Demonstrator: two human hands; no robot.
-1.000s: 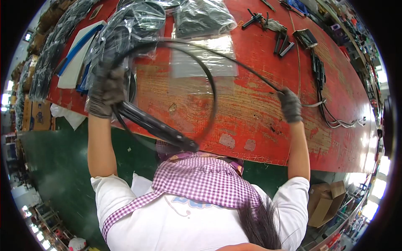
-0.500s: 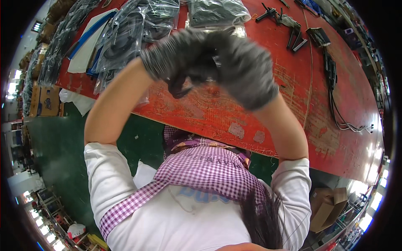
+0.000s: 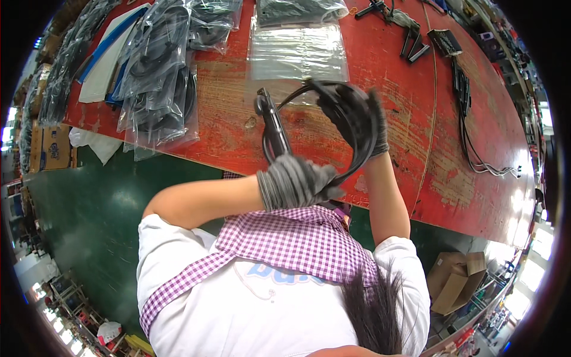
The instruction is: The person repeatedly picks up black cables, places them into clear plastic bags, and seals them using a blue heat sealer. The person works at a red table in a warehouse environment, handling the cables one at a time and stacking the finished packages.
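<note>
Both my hands wear grey knit gloves. My left hand (image 3: pixel 297 181) grips the lower end of a black cable coil (image 3: pixel 363 156) with a long black bar-shaped end piece (image 3: pixel 272 126) that sticks up above the hand. My right hand (image 3: pixel 355 114) holds the upper part of the same coil, the loop curving round its fingers. The coil hangs above the red table (image 3: pixel 416 119), just in front of my chest.
An empty clear plastic bag (image 3: pixel 297 53) lies on the table beyond my hands. Bagged black cable coils (image 3: pixel 160 89) are stacked at the left. Loose black parts (image 3: pixel 416 41) and cables (image 3: pixel 470 131) lie at the right. Cardboard boxes (image 3: pixel 455 279) stand on the green floor.
A second ago the cable was spread wide between my outstretched hands. My hands then came together, and now the cable is wound into a small coil held by both.
</note>
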